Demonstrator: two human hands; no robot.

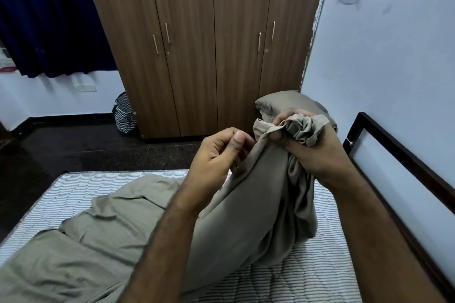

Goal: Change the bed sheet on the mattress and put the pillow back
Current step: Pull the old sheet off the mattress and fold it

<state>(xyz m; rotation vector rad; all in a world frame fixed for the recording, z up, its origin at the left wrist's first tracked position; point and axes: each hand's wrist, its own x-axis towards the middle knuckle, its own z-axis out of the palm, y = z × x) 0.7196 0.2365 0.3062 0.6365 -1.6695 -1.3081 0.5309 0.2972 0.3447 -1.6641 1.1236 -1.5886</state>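
Your right hand (317, 145) is clenched around a gathered, bunched section of the olive bed sheet (251, 214), held up above the bed. Your left hand (216, 157) sits just beside it, with thumb and fingers curled and pinching the sheet's edge. The exact fold under the left fingers is partly hidden.

From the two hands the sheet hangs down in a thick column and spreads, rumpled, across the left and near part of the striped mattress (317, 268). The far edge and the right side of the mattress are bare. The pillow (283, 101) lies beyond your right hand, at the far right corner near the wardrobe (197, 44) and the wall; whether it rests on the mattress cannot be determined.

Judged hazards from this position:

- Wrong corner. The bunched fabric hides which edge you hold. Fitting it to the nearest mattress corner may set the sheet crosswise, leaving it short on one side
- Slip. The left pinch is shallow. A pull against the weight of the hanging fabric may strip the edge out of it
- Snagging. The dark bed frame (403, 162) runs close along the right. Fabric swung that way may catch on its corner
- Pillow displacement. Flinging the sheet forward may knock the pillow toward the floor (86, 150)
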